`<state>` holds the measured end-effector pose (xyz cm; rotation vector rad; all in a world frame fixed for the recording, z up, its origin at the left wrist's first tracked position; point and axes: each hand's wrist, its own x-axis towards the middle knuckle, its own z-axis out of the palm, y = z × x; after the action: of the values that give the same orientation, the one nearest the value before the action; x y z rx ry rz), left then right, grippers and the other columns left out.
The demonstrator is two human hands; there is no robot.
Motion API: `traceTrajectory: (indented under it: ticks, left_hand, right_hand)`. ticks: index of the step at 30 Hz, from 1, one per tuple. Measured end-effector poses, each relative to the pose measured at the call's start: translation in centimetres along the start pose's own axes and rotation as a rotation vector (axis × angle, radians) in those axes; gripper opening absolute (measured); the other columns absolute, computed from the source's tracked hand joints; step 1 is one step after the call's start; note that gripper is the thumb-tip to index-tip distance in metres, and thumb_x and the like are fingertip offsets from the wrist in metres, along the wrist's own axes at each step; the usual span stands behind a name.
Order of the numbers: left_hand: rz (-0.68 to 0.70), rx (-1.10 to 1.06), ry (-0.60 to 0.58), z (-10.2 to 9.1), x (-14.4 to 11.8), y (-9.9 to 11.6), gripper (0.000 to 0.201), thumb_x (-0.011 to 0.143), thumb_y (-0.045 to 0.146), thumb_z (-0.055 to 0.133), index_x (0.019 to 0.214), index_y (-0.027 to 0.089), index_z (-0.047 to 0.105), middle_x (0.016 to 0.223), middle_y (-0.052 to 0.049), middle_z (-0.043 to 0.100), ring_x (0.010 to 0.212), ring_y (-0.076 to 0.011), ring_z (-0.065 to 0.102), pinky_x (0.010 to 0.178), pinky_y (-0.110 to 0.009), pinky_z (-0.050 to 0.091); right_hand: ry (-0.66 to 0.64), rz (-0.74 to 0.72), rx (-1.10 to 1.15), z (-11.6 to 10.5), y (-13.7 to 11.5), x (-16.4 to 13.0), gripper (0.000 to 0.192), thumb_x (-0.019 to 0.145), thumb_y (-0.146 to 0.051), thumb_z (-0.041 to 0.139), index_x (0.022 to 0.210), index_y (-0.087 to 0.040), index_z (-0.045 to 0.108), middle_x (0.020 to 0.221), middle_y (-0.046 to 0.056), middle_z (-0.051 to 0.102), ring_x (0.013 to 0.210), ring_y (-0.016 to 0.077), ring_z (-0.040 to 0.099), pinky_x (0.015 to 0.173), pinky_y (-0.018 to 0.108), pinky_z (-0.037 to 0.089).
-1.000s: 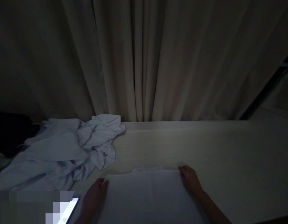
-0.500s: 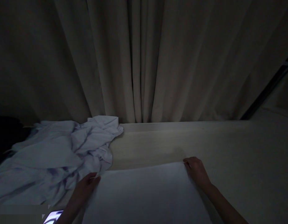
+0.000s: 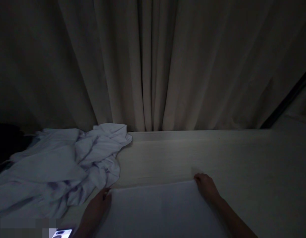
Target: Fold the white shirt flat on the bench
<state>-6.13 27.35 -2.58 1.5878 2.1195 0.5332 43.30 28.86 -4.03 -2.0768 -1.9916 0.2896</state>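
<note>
Crumpled sheet pile (image 3: 61,165) just left of folded cloth (image 3: 155,208)

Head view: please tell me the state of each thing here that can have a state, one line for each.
Folded white cloth: flat and smooth on the table.
Left hand: on the cloth's far left corner.
Right hand: on the cloth's far right corner.
Pile of white laundry: crumpled, unfolded.
Curtain: drawn shut.
Phone: screen lit.
Table: bare on its right side.

Both hands laid low, palms down

The left hand (image 3: 97,208) is stretched forward; the right hand (image 3: 206,186) is curled, forearm angled back
</note>
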Motion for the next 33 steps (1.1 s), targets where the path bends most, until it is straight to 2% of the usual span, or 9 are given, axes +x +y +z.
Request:
traceTrajectory:
  ticks: [2, 5, 11, 15, 18, 20, 23, 28, 33]
  left_hand:
    - [0.020, -0.020, -0.001, 0.0, 0.2, -0.1, 0.044, 0.073, 0.041, 0.043, 0.107, 0.019, 0.060, 0.101, -0.009, 0.073, 0.094, -0.0257, 0.067, 0.084, -0.036, 0.051]
    - [0.049, -0.036, -0.051, -0.1, 0.5, -0.1, 0.042, 0.072, 0.047, 0.044, 0.096, 0.018, 0.063, 0.102, -0.010, 0.072, 0.098, -0.0272, 0.065, 0.087, -0.037, 0.050]
    - [0.107, -0.122, -0.128, -1.0, 0.7, 0.1, 0.038, 0.069, 0.052, 0.043, 0.077, 0.021, 0.063, 0.080, -0.004, 0.073, 0.083, -0.0253, 0.066, 0.079, -0.037, 0.052]
    - [0.128, -0.145, -0.101, -3.2, 0.9, 0.9, 0.037, 0.062, 0.052, 0.050, 0.079, 0.022, 0.065, 0.080, -0.004, 0.073, 0.082, -0.0256, 0.066, 0.077, -0.037, 0.053]
    - [0.197, -0.150, -0.088, -5.4, 1.4, 1.9, 0.039, 0.064, 0.049, 0.051, 0.091, 0.025, 0.067, 0.098, -0.002, 0.074, 0.095, -0.0256, 0.065, 0.084, -0.035, 0.052]
    - [0.238, -0.092, -0.053, -5.8, 2.0, 2.5, 0.043, 0.070, 0.045, 0.046, 0.102, 0.024, 0.066, 0.110, -0.003, 0.071, 0.103, -0.0248, 0.063, 0.091, -0.035, 0.049]
    - [0.247, 0.106, -0.041, -4.1, 2.5, 3.2, 0.045, 0.077, 0.031, 0.035, 0.111, 0.016, 0.061, 0.118, -0.010, 0.066, 0.109, -0.0226, 0.060, 0.099, -0.036, 0.044]
    - [0.238, 0.271, -0.100, 0.8, 1.7, 3.4, 0.043, 0.077, 0.015, 0.029, 0.105, 0.015, 0.061, 0.106, -0.012, 0.067, 0.099, -0.0211, 0.063, 0.089, -0.035, 0.046]
    - [0.251, 0.432, -0.047, 1.6, 0.8, 3.2, 0.043, 0.079, 0.012, 0.026, 0.105, 0.015, 0.060, 0.100, -0.013, 0.065, 0.095, -0.0231, 0.062, 0.084, -0.037, 0.045]
  right_hand:
    - [-0.029, -0.015, -0.015, -0.1, 0.2, -0.2, 0.033, 0.088, -0.026, 0.036, 0.097, -0.019, 0.066, 0.100, 0.010, 0.067, 0.096, 0.0191, 0.060, 0.088, 0.030, 0.040]
    - [-0.080, -0.002, -0.030, -0.2, 0.7, -0.7, 0.029, 0.084, -0.024, 0.042, 0.101, -0.017, 0.065, 0.103, 0.012, 0.067, 0.096, 0.0215, 0.061, 0.087, 0.033, 0.041]
    - [-0.174, 0.029, 0.045, -0.9, 1.8, -0.7, 0.028, 0.074, -0.014, 0.049, 0.095, -0.016, 0.067, 0.100, 0.011, 0.069, 0.092, 0.0188, 0.063, 0.083, 0.028, 0.044]
    - [-0.208, -0.019, 0.125, -3.5, 2.2, -0.2, 0.032, 0.065, -0.007, 0.048, 0.086, -0.019, 0.070, 0.096, 0.006, 0.071, 0.091, 0.0173, 0.063, 0.082, 0.026, 0.045]
    - [-0.190, -0.077, 0.171, -6.3, 2.0, 0.9, 0.036, 0.068, -0.010, 0.045, 0.091, -0.021, 0.070, 0.101, 0.005, 0.070, 0.096, 0.0165, 0.062, 0.084, 0.026, 0.045]
    - [-0.163, -0.105, 0.140, -7.6, 1.5, 1.9, 0.039, 0.071, -0.011, 0.042, 0.098, -0.021, 0.069, 0.105, 0.005, 0.069, 0.098, 0.0161, 0.061, 0.087, 0.027, 0.044]
    - [-0.166, -0.112, 0.035, -7.5, 0.4, 3.0, 0.039, 0.071, -0.008, 0.041, 0.094, -0.020, 0.070, 0.102, 0.006, 0.070, 0.096, 0.0158, 0.062, 0.086, 0.026, 0.042]
    - [-0.205, -0.041, -0.113, -3.2, -1.0, 2.8, 0.030, 0.069, -0.006, 0.044, 0.083, -0.017, 0.069, 0.093, 0.010, 0.071, 0.088, 0.0196, 0.063, 0.076, 0.028, 0.042]
    - [-0.182, -0.052, -0.228, -0.9, -0.9, 2.2, 0.028, 0.080, -0.011, 0.039, 0.091, -0.016, 0.065, 0.092, 0.013, 0.068, 0.087, 0.0218, 0.062, 0.075, 0.032, 0.040]
